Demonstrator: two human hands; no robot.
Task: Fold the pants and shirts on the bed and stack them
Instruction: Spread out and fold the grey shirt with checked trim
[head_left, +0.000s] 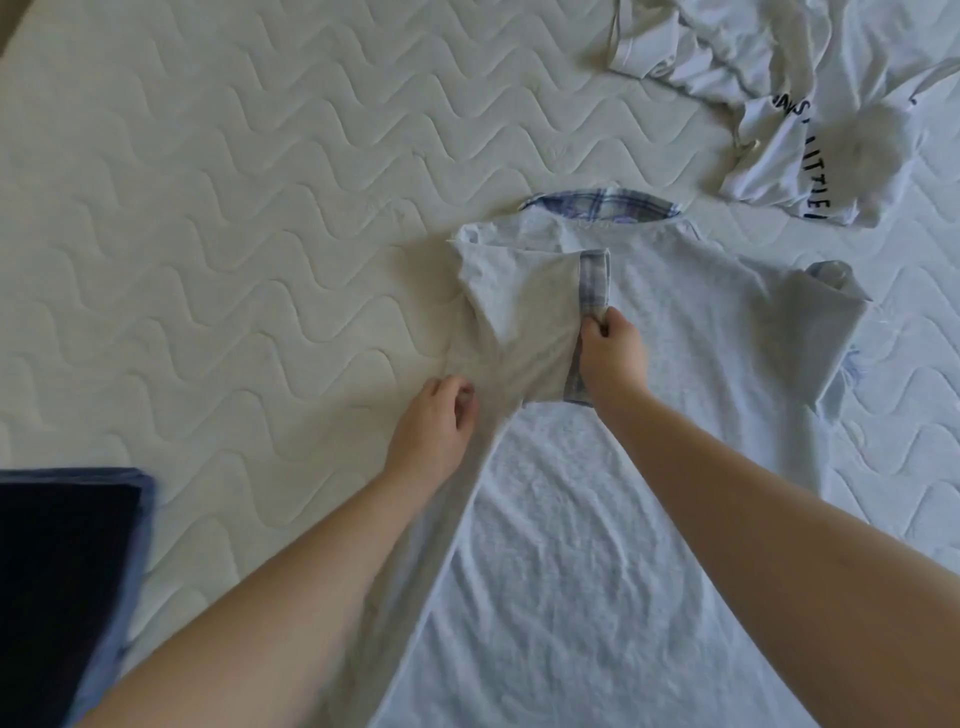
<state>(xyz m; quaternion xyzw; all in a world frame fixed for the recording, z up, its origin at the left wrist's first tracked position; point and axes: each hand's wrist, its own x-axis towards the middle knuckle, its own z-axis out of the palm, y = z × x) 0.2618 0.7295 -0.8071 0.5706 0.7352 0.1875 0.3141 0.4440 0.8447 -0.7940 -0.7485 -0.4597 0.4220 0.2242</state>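
Note:
A light grey T-shirt (670, 395) with plaid collar and plaid sleeve cuffs lies flat on the mattress, collar away from me. Its left sleeve (519, 322) is folded inward over the body. My right hand (610, 353) pinches the plaid cuff of that sleeve against the shirt. My left hand (436, 426) hovers at the shirt's left folded edge with fingers loosely curled, holding nothing that I can see. The right sleeve (831, 306) lies spread out.
A crumpled white garment (810, 104) with black lettering lies at the far right. A dark navy folded piece (62, 582) sits at the near left edge. The quilted white mattress (234, 208) stretches to the left and beyond.

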